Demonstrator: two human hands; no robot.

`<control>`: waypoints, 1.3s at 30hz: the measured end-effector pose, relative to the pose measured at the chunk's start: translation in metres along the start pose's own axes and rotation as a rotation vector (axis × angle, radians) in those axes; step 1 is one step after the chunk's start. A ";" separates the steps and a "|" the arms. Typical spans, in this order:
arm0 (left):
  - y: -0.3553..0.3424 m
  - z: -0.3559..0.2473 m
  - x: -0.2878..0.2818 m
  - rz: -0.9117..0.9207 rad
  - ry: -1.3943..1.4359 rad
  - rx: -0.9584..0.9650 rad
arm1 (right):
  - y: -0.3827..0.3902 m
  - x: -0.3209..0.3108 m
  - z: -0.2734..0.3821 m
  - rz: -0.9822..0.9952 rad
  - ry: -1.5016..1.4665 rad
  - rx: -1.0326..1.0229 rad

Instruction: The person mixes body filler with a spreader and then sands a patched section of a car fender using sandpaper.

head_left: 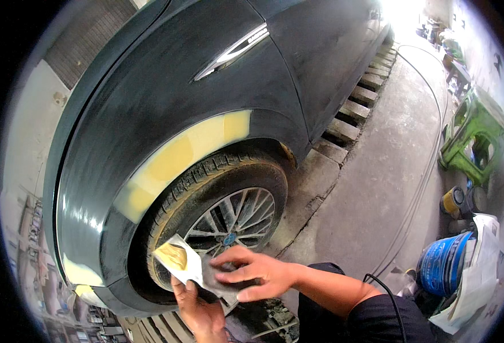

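Observation:
My left hand (195, 308) grips a white board (192, 267) from below, with the thumb along its lower edge. A smear of yellow putty (175, 256) lies on the board. My right hand (260, 274) is beside it, fingers bent around a blurred, flat grey piece that I cannot make out. Both hands are in front of the car wheel (217, 211), low by the spokes. Above the wheel, the dark fender (166, 91) has a band of yellow filler (177, 154) along the arch. More pale filler (82, 272) shows on the bumper corner.
Concrete blocks (343, 130) line the floor beside the car. A hose (417, 211) runs along the floor at right. Beyond it are a green plastic stool (476, 137), a yellow can (452, 201) and a blue bucket (443, 264) with paper sheets (480, 280) against it.

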State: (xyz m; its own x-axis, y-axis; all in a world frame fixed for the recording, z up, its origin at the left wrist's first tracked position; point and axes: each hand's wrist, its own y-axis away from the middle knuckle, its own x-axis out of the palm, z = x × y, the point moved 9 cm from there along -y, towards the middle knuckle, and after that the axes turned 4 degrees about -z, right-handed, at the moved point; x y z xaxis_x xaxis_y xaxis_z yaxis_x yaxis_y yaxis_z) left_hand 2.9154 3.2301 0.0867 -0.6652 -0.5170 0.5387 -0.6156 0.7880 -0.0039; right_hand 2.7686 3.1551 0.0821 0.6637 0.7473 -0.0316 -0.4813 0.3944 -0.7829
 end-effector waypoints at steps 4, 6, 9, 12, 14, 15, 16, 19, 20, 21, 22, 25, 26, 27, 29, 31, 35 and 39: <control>0.000 -0.022 -0.027 -0.114 -0.033 0.087 | 0.002 -0.021 -0.030 -0.002 0.535 0.041; 0.004 -0.029 -0.027 -0.092 -0.052 0.118 | -0.015 -0.068 -0.040 -0.223 0.798 0.106; 0.006 -0.034 -0.038 -0.045 -0.063 0.107 | -0.041 -0.143 -0.031 -0.666 1.088 0.129; 0.011 -0.030 -0.055 -0.091 -0.070 0.069 | -0.069 -0.169 -0.036 -0.737 1.143 0.268; 0.013 -0.028 -0.068 -0.151 -0.083 0.050 | -0.081 -0.168 -0.036 -0.723 1.147 0.351; 0.014 -0.027 -0.072 -0.176 -0.081 0.042 | -0.086 -0.164 -0.037 -0.716 1.143 0.367; 0.015 -0.026 -0.075 -0.201 -0.079 0.034 | -0.090 -0.160 -0.038 -0.708 1.139 0.383; 0.016 -0.025 -0.085 -0.231 -0.100 0.028 | -0.091 -0.133 -0.039 -0.677 1.145 0.344; 0.016 -0.025 -0.087 -0.222 -0.108 0.029 | -0.090 -0.124 -0.037 -0.686 1.142 0.317; 0.015 -0.024 -0.085 -0.209 -0.113 0.027 | -0.085 -0.117 -0.041 -0.680 1.148 0.316; 0.015 -0.021 -0.085 -0.211 -0.100 0.015 | -0.082 -0.112 -0.043 -0.676 1.133 0.293; 0.012 -0.019 -0.076 -0.142 -0.086 0.008 | -0.071 -0.100 -0.049 -0.634 1.099 0.289; 0.014 -0.019 -0.076 -0.159 -0.091 0.006 | -0.068 -0.098 -0.051 -0.615 1.091 0.299; 0.015 -0.020 -0.077 -0.175 -0.099 0.007 | -0.065 -0.101 -0.051 -0.620 1.100 0.326; 0.017 -0.023 -0.079 -0.196 -0.107 0.013 | -0.056 -0.111 -0.049 -0.625 1.117 0.379; 0.017 -0.026 -0.083 -0.209 -0.112 0.024 | -0.053 -0.144 -0.048 -0.727 1.078 0.397; 0.018 -0.024 -0.088 -0.218 -0.088 0.016 | -0.066 -0.187 -0.051 -0.804 1.039 0.469; 0.019 -0.021 -0.089 -0.197 -0.058 0.012 | -0.076 -0.149 -0.053 -0.727 0.994 0.470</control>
State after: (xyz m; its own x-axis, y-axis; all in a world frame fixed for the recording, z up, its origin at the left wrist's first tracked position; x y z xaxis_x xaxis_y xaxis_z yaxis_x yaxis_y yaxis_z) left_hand 2.9711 3.2981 0.0562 -0.5544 -0.6797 0.4803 -0.7413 0.6656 0.0863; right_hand 2.7360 2.9854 0.1135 0.8915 -0.3427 -0.2963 0.1440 0.8344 -0.5320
